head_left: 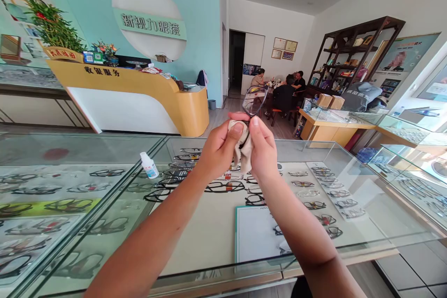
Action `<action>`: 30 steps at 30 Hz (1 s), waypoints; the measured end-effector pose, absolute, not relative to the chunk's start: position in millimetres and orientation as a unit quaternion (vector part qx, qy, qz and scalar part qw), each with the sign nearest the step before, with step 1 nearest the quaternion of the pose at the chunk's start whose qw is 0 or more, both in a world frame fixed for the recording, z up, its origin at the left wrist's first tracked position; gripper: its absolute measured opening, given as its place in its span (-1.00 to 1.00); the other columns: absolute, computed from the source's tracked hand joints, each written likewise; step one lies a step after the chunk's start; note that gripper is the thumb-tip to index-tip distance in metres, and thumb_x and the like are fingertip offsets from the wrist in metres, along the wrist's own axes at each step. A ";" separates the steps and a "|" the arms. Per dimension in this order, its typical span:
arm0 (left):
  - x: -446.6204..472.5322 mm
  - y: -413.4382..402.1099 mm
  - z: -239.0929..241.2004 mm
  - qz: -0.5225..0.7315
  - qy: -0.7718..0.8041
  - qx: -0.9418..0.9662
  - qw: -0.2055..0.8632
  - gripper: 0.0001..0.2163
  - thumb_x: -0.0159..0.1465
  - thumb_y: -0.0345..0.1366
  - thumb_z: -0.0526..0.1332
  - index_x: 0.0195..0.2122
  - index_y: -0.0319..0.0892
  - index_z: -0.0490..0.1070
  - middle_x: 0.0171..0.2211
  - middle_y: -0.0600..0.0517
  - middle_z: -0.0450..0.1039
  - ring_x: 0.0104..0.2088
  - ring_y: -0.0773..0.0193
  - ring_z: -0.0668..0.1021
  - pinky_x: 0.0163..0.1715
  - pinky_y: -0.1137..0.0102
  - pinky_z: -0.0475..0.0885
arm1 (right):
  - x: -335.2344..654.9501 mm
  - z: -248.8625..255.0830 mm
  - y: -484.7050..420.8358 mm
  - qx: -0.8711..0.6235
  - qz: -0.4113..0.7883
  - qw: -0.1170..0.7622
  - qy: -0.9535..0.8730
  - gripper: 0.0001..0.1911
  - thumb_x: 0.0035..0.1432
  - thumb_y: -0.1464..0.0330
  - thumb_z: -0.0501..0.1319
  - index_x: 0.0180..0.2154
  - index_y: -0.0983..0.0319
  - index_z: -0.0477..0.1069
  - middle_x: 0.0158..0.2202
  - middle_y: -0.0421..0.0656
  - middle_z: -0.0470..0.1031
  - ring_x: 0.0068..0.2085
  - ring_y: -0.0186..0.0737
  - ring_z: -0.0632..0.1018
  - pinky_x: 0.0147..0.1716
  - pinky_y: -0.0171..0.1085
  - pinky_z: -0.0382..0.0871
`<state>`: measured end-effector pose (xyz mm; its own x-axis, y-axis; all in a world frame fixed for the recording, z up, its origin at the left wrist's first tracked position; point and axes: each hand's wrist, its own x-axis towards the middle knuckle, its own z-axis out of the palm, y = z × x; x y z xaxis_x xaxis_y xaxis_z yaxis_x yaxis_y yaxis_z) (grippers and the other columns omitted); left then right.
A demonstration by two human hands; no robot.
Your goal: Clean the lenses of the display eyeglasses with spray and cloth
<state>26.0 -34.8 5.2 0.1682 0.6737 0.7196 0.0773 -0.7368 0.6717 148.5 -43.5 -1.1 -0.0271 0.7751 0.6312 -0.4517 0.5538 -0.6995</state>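
Observation:
A pair of dark-framed eyeglasses [255,100] is held up in front of me, above the glass display case [195,242]. My left hand [220,146] pinches a beige cloth [246,156] around the lower part of the glasses, its thumb pressed on the cloth. On the other side, my right hand [262,149] grips the glasses and the cloth together, thumb up near the frame. One lens shows above the fingers; the rest is covered by cloth and hands. A small white spray bottle [149,165] stands on the glass top, left of my hands.
Several eyeglasses [226,186] lie in rows inside the case. More display cases [415,167] stand at the right. Beyond are a cash counter [139,88], a dark shelf [352,51] and several people seated at a table, one in dark clothing [284,96].

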 end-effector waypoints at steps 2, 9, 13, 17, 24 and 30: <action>18.6 -31.7 7.3 0.545 0.254 0.747 0.285 -0.46 0.48 0.28 0.22 -0.02 -0.17 0.58 -0.32 0.01 0.52 -0.29 0.20 0.52 -0.24 0.35 0.48 | 154.5 1.3 -40.8 -0.152 0.483 0.672 -0.540 -0.56 0.44 -0.07 0.29 -0.09 0.13 0.72 -0.18 -0.12 0.73 -0.09 -0.06 0.71 -0.11 -0.16 0.62; 1.0 -27.8 9.6 0.468 0.244 0.732 0.430 -0.51 0.48 0.19 0.28 0.14 -0.12 0.59 -0.35 0.03 0.46 -0.48 0.30 0.39 -0.49 0.40 0.42 | 163.4 5.4 -34.5 -0.155 0.497 0.678 -0.519 -0.57 0.42 -0.05 0.31 -0.03 0.13 0.69 -0.12 -0.09 0.77 -0.16 -0.07 0.73 -0.18 -0.15 0.63; -1.3 -24.9 10.0 0.513 0.250 0.695 0.438 -0.51 0.43 0.23 0.31 0.02 -0.13 0.62 -0.37 0.03 0.45 -0.55 0.34 0.37 -0.60 0.42 0.35 | 173.4 9.1 -29.2 -0.176 0.436 0.727 -0.500 -0.55 0.44 -0.07 0.27 -0.03 0.14 0.68 0.01 -0.05 0.75 -0.07 -0.09 0.71 -0.08 -0.14 0.63; -9.8 -22.0 12.0 0.530 0.282 0.678 0.424 -0.53 0.39 0.24 0.35 -0.11 -0.12 0.58 -0.41 0.06 0.41 -0.62 0.39 0.30 -0.66 0.43 0.21 | 186.6 16.4 -29.3 -0.177 0.385 0.748 -0.511 -0.59 0.43 -0.03 0.30 -0.09 0.13 0.71 -0.07 -0.07 0.76 -0.04 -0.11 0.68 -0.02 -0.15 0.57; 3.7 -41.0 13.5 0.328 0.317 0.799 0.393 -0.61 0.53 0.12 0.16 -0.14 -0.12 0.49 -0.32 0.04 0.48 -0.39 0.27 0.46 -0.41 0.39 0.33 | 200.8 22.6 -31.0 -0.177 0.349 0.748 -0.537 -0.64 0.49 0.02 0.26 -0.10 0.10 0.72 -0.16 -0.12 0.75 -0.12 -0.15 0.65 -0.08 -0.18 0.53; 48.7 -58.9 -5.3 -0.012 0.255 0.935 0.245 -0.78 0.51 -0.21 0.07 -0.21 -0.11 0.44 -0.29 0.00 0.53 -0.30 0.19 0.50 -0.32 0.32 0.26 | 205.3 24.1 -34.2 -0.210 0.324 0.731 -0.563 -0.60 0.51 -0.01 0.24 -0.11 0.11 0.71 -0.16 -0.11 0.74 -0.15 -0.14 0.64 -0.12 -0.17 0.53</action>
<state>48.7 -58.9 -5.3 0.8695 0.4715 -0.1470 0.4831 -0.7500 0.4517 205.3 -34.2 24.1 0.1558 0.7099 0.6869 -0.2371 0.7019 -0.6716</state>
